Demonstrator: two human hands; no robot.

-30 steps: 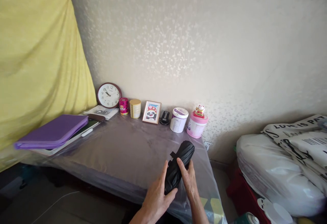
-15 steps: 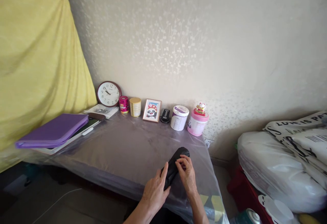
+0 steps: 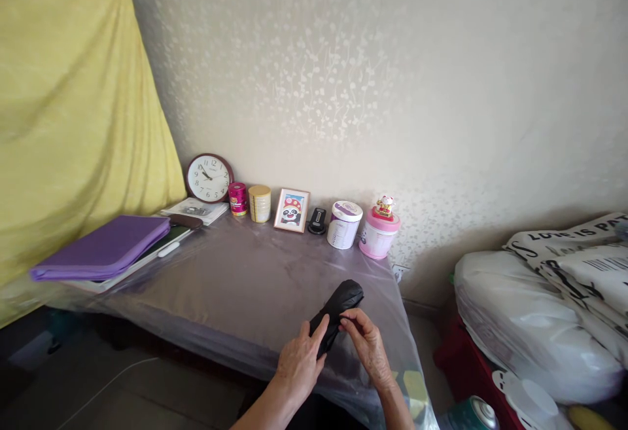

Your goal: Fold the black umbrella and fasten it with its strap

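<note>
A folded black umbrella (image 3: 343,296) lies slanted over the front right of the table, its rounded end pointing away from me. My left hand (image 3: 300,359) is closed around its near part, with the index finger along the top and the thumb underneath. On the right side, my right hand (image 3: 366,341) pinches at the edge of the black cloth with thumb and forefinger. Whatever small piece sits between those fingertips is too small to make out. The umbrella's near end is hidden behind my left hand.
A plastic-covered table (image 3: 235,279) stands against the wall. Along its back are a clock (image 3: 210,178), a pink can (image 3: 238,199), a panda picture frame (image 3: 292,210) and two tubs, one a white-and-purple tub (image 3: 344,226). A purple folder (image 3: 103,247) lies left; white bags (image 3: 520,319) are right.
My right hand has shifted slightly right and down, pulling away from the umbrella's top with its fingertips still at the cloth. My left hand keeps its hold.
</note>
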